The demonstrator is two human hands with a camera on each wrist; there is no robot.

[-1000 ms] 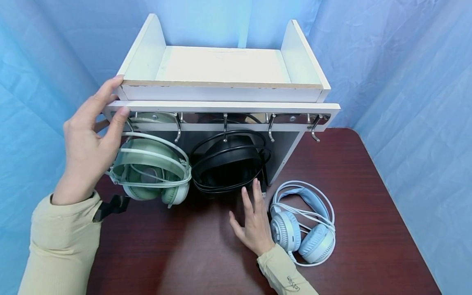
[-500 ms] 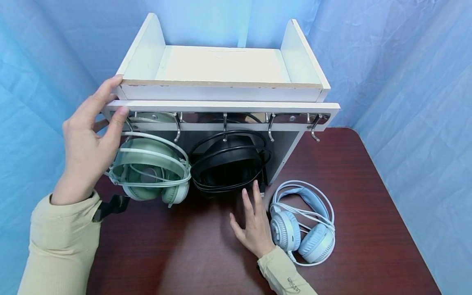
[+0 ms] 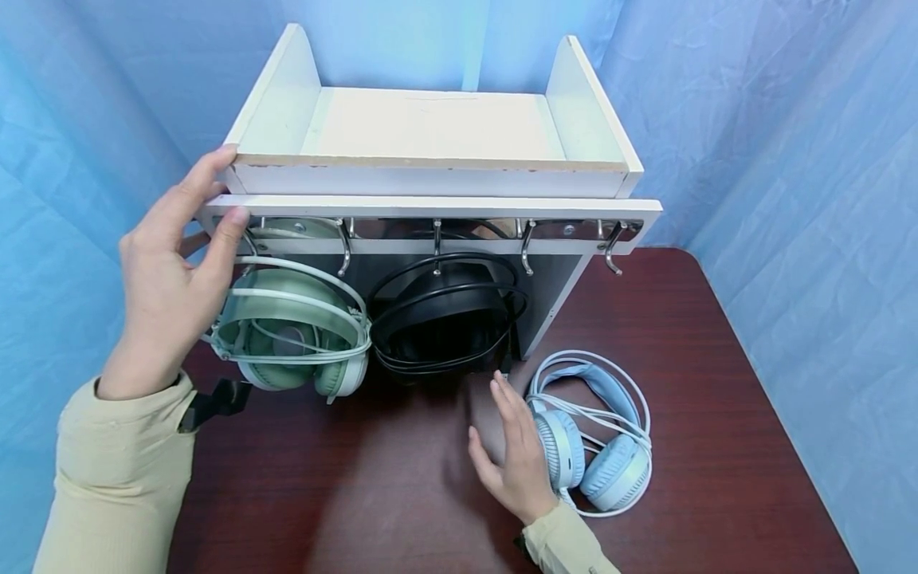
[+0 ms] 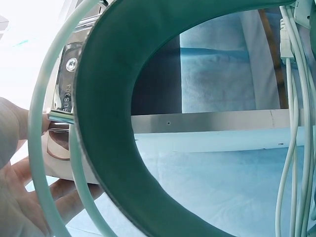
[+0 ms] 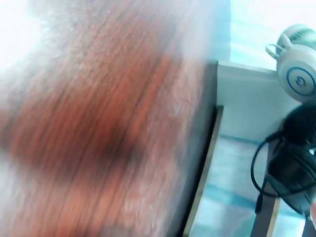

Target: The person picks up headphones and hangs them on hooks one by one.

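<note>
"Gripping the left end of the white rack (image 3: pixel 430 206), your left hand (image 3: pixel 172 275) has its thumb on the front board and its index finger against the corner of the upper tray."

"And your right hand (image 3: pixel 511 462)?"

"You have it released, fingers extended and holding nothing, just left of the light-blue headphones (image 3: pixel 571 450). From above, your hand overlaps the nearer ear cup, so I can't tell whether you are touching it."

"Where exactly is that pair?"

"It lies on the table (image 3: pixel 724 446), in front of the rack's right side, with its white cable looped across the headband and both ear cups towards you."

"What do you have near your left hand, then?"

"Just below your thumb are the green headphones (image 3: pixel 319 303), hanging under the left part of the metal strip (image 3: pixel 488 230). In your left wrist view their headband fills much of the frame, with your fingers at the lower left."

"Beside them you have the black headphones (image 3: pixel 448 311), under the middle hook."

"Your right wrist view is mostly blurred wood grain, with the black and green pairs at its right edge. Blue curtains (image 3: pixel 789 159) stand behind the rack and at both sides of you."
</note>
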